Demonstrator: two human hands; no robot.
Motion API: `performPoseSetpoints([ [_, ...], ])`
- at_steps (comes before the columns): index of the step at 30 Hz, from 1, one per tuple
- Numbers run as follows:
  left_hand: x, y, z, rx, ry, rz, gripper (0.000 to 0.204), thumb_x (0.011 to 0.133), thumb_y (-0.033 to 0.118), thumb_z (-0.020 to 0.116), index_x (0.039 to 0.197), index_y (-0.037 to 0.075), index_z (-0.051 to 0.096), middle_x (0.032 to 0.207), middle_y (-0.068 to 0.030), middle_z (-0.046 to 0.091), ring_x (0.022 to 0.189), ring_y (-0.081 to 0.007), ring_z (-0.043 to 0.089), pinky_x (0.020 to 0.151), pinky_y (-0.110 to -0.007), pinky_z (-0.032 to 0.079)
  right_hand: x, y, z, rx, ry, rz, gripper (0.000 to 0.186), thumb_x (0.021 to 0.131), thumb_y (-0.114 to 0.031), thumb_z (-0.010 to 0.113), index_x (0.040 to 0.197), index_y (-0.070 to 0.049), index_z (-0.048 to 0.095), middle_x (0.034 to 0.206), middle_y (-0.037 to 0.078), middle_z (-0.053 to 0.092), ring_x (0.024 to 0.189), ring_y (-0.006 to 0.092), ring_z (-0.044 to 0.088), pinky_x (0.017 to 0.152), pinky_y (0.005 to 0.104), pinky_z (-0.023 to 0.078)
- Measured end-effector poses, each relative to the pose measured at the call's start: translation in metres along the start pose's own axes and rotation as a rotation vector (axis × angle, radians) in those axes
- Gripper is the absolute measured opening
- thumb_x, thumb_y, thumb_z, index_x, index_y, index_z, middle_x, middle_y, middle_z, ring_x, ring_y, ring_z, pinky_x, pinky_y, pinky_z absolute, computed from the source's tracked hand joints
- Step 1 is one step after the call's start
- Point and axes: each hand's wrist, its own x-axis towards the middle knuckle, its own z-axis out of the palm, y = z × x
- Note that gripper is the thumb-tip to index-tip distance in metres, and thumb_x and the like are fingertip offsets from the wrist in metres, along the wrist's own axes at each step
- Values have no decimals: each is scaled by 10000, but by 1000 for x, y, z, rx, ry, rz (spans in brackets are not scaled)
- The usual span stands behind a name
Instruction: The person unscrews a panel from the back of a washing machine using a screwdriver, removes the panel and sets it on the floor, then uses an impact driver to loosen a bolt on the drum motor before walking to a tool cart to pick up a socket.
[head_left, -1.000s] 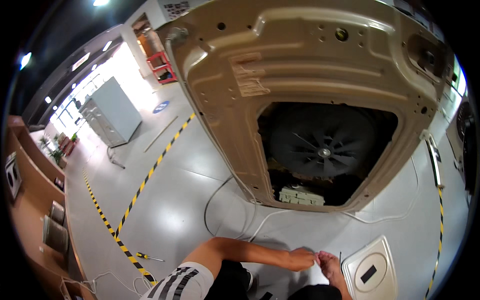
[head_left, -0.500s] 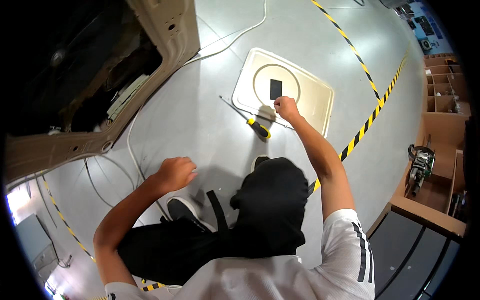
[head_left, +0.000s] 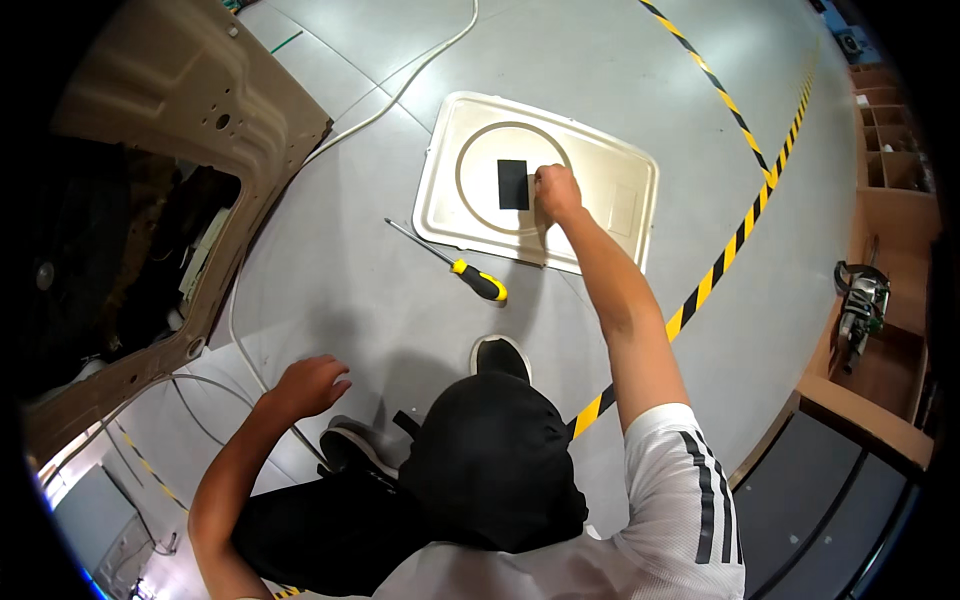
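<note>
My right hand [head_left: 557,194] reaches over a cream rectangular panel [head_left: 608,185] with a raised ring, its fingers closed just right of a black rectangular patch [head_left: 513,185]. What they hold, if anything, is hidden. On the grey floor in front of the panel lies a screwdriver [head_left: 480,281] with a yellow-and-black handle, its tip pointing far left. No hand touches it. My left hand [head_left: 312,386] hangs in the air above the floor at the lower left, fingers loosely bent and apart, with nothing visible in them.
A beige vehicle body [head_left: 205,100] with a dark opening stands at the left. A pale cable [head_left: 400,92] runs along the floor beside it. Yellow-and-black tape [head_left: 735,245] marks the floor at right. A wooden shelf [head_left: 893,225] there holds a power tool [head_left: 862,312].
My right hand has moved to beside the black patch, over the panel. The whole view has shifted, showing more of the vehicle body. The screwdriver still lies on the floor.
</note>
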Motion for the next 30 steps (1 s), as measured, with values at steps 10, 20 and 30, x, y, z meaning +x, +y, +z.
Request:
performPoseSetpoints([
  [10,29,3,-12,-31,3,-49,229,811,201,617,978,45,621,952,-135,616,889,-317,587,768,-396,479,12,14,-18,125,118,86,159,754,-102,591,885,-53,666,891,177,625,846,343,604,762,406,489],
  [20,34,-8,-9,-40,-18,-57,222,815,203,608,968,43,618,949,-134,619,893,-320,585,772,-400,475,3,22,-21,233,151,71,314,754,-153,652,1045,-39,629,918,161,646,811,277,637,751,345,497],
  [30,26,-16,-8,-60,-13,-93,217,828,210,583,964,44,611,966,-135,608,911,-318,577,780,-406,471,-85,82,-54,306,350,173,320,782,-124,628,1081,-12,600,1001,136,623,793,230,618,745,331,481],
])
